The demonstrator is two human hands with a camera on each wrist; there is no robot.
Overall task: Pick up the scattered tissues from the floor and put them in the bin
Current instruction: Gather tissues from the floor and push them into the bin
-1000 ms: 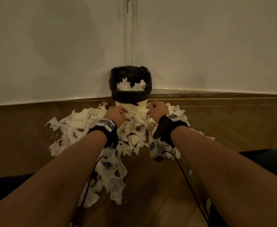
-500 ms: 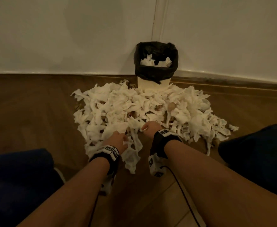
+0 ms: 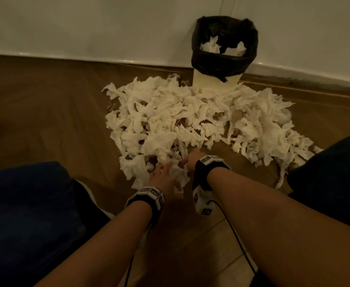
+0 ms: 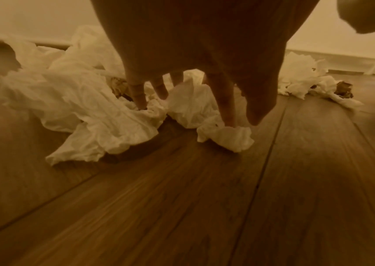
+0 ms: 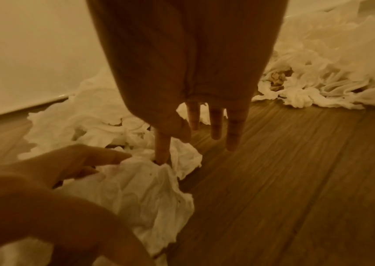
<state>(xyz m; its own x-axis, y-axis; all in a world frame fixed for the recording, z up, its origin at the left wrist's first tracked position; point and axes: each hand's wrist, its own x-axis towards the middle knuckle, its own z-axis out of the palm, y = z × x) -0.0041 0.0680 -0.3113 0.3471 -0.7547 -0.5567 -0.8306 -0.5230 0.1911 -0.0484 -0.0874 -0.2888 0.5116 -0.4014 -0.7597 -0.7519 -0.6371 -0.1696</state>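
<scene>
Where the brown wooden plank floor (image 3: 45,112) meets the white wall (image 3: 108,23), a small white bin lined with a black plastic bag (image 3: 225,59) stands at about one o'clock in the head view, with a few crumpled white tissues showing inside its rim. Spreading from the foot of the bin toward six o'clock lies a broad heap of crumpled white paper tissues (image 3: 190,121), touching the bin's base. At the heap's near edge, the left hand (image 3: 163,179) reaches down with fingers (image 4: 140,95) straight and spread, their tips pressing into the tissues; the thumb hangs beside them, apart from the paper. Just beside it, at three o'clock, the right hand (image 3: 190,160) also points downward with fingers (image 5: 216,124) straight and slightly parted: the index fingertip touches a crumpled tissue, while the other fingertips hover above bare floor. Neither hand grips anything. Dark blue trouser-clad legs (image 3: 25,204) flank the scene at nine and three o'clock.
</scene>
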